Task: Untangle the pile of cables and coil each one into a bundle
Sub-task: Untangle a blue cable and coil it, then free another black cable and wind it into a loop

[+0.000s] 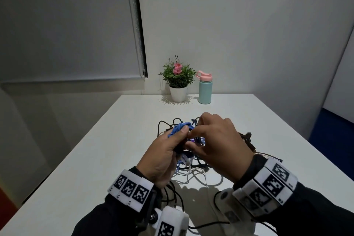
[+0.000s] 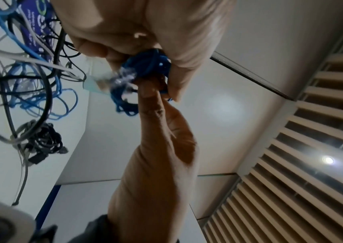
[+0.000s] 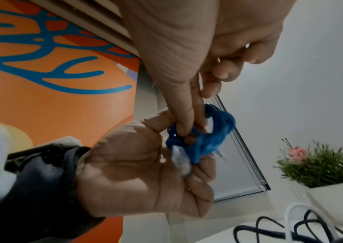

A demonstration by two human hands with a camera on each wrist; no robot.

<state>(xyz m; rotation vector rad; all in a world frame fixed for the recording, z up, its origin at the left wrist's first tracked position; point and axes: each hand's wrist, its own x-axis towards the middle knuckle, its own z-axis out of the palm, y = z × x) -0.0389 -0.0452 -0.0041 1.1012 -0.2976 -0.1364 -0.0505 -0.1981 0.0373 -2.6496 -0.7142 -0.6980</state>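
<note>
Blue cable (image 1: 179,128) bunched, tangled pile (image 1: 193,170) beneath

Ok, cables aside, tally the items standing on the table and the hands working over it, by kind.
Potted plant: 1
Water bottle: 1
Hands: 2, the left hand and the right hand, both gripping the blue cable bundle
Total: 4

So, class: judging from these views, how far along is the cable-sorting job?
Done: nothing sits apart as a finished bundle. In hand: the left hand grips a partly coiled blue cable while the right hand works its loops. Left: black and white cables lie tangled on the table.
</note>
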